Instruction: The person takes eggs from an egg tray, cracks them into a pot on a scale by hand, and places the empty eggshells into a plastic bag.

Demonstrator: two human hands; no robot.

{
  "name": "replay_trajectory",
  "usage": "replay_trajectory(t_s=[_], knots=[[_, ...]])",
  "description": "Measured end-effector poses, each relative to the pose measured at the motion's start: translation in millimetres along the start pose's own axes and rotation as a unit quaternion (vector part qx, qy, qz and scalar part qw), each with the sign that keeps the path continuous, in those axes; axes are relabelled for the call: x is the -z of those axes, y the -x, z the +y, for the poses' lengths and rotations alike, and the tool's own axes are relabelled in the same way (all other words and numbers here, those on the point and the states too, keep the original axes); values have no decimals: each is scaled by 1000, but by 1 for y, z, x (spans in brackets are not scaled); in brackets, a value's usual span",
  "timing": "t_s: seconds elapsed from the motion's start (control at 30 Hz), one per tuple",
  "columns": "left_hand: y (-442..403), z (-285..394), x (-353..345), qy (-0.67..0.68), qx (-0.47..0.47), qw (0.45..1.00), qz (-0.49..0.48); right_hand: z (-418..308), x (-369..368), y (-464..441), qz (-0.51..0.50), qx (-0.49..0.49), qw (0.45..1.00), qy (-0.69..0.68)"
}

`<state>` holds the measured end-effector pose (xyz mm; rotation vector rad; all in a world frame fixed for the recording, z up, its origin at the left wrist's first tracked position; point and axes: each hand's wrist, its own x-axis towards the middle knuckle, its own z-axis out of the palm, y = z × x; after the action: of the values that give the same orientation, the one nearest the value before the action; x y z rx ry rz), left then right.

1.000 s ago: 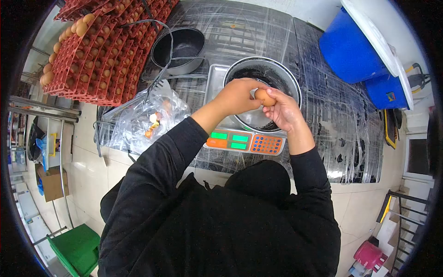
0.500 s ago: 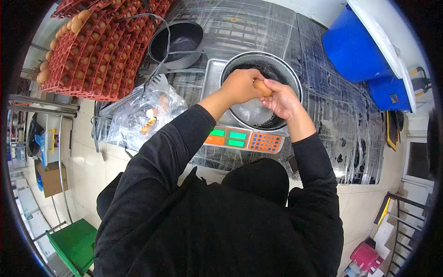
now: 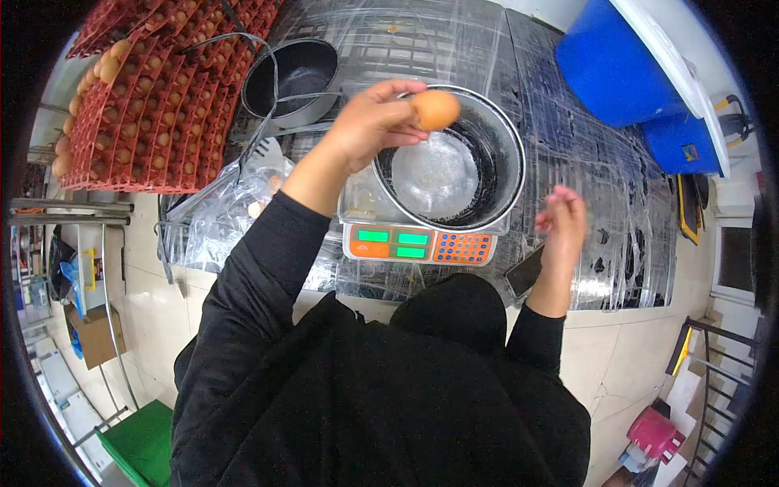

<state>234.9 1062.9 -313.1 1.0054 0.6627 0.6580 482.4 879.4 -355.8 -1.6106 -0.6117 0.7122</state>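
A brown egg (image 3: 436,109) is gripped in the fingertips of my left hand (image 3: 377,122), over the upper left rim of a dark round pot (image 3: 519,162). The pot stands on a digital scale (image 3: 422,246) whose green displays are lit; its inside looks dark with a pale, shiny bottom. My right hand (image 3: 561,227) hovers to the right of the pot, apart from it, with fingers loosely bent and slightly blurred; nothing shows in it. A dark phone-like slab (image 3: 523,272) lies just below that hand.
Stacked red trays (image 3: 146,122) of eggs rise at the left. Behind the scale's left side sits a second dark pot (image 3: 292,81), with a cable beside it. A clear plastic bag (image 3: 223,219) holds shells. Blue tubs (image 3: 621,69) stand at the right of the plastic-wrapped table (image 3: 592,187).
My hands were together on the egg over the pot. Now they are apart: the left has moved up and left with the egg, the right has let go and moved right and down.
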Motion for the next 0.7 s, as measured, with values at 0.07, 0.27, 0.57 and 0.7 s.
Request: replay_trajectory(t_s=[0.07,0.27,0.57,0.7], knots=[[5,11,-2,-45,-2,999,26,73,28,-9,-10,-61,991,115],[8,10,-7,-155,-29,986,44,211,50,-14,-260,-163,916,256],[11,-1,-11,-111,-2,993,33,186,34,1,-192,-116,929,294],[14,-3,-9,-121,14,992,37,205,37,-5,-196,-164,947,197]])
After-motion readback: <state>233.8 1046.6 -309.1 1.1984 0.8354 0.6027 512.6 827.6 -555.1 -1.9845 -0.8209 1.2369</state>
